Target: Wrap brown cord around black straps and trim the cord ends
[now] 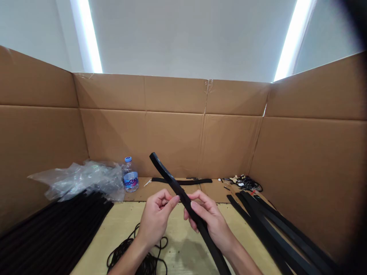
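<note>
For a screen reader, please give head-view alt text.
A right hand grips a flat black strip, a left hand beside it, above a coil of black cord. More black strips lie alongside; a water bottle stands by crumpled plastic against cardboard walls.

Black rubber strip (pixel 164 170), brown cardboard wall (pixel 172 133), blue bottle cap (pixel 128 159).

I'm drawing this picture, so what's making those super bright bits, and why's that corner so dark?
In the head view, two ceiling light strips glare pure white, a dark, blurry patch covers the top right corner, and a soft shadow falls under the left hand and the right hand, which holds a black strip.
</note>
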The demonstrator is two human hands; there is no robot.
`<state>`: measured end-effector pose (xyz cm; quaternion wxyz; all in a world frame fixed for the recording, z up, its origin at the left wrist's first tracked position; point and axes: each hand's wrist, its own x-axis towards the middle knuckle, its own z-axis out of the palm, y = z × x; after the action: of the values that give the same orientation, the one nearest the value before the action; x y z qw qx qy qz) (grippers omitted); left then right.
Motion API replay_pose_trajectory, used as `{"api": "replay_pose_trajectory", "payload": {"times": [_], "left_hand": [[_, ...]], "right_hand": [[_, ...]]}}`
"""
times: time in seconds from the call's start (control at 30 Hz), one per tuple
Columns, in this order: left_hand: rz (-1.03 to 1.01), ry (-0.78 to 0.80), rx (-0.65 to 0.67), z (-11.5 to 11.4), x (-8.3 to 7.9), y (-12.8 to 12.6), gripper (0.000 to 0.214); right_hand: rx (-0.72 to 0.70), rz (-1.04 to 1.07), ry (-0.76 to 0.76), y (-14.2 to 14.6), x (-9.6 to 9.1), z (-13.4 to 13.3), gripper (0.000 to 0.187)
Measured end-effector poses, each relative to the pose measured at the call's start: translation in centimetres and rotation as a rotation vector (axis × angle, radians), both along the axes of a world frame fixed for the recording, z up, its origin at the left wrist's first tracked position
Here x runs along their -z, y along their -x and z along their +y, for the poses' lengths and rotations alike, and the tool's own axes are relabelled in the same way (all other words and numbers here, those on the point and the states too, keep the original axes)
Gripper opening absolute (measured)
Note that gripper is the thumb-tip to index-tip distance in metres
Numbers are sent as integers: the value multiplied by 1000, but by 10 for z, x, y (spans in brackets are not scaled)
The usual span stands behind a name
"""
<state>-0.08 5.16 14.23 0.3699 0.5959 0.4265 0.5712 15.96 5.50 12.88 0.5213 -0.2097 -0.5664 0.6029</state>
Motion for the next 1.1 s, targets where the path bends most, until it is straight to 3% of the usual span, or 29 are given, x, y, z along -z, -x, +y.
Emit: {"api": "replay_pose_trajectory", "payload": {"times": [0.13, 0.3, 0.4, 0.6, 0.77, 0.9, 0.97, 1.1], "left_hand": [[-59, 63, 163, 4, 3, 7, 36], [-144, 142, 264, 10, 9, 9, 42], [-217, 176, 343, 12, 12, 12, 41], [-329, 161, 374, 16, 13, 22, 41], [-340, 113, 304, 24, 16, 29, 44], [-297, 81, 218, 29, 20, 29, 43], [-286, 91, 222, 30, 22, 27, 44], [-358, 123, 280, 29, 25, 25, 46]], "right_hand": [[-39, -14, 47, 1, 10, 7, 42], [-84, -22, 129, 9, 23, 5, 35], [-176, 1, 148, 11, 23, 0, 41], [-343, 4, 113, 11, 23, -4, 40], [-285, 131, 254, 13, 25, -3, 35], [-229, 186, 342, 14, 29, 0, 47], [-164, 170, 360, 16, 31, 0, 53], [-68, 148, 366, 21, 34, -1, 47]]}}
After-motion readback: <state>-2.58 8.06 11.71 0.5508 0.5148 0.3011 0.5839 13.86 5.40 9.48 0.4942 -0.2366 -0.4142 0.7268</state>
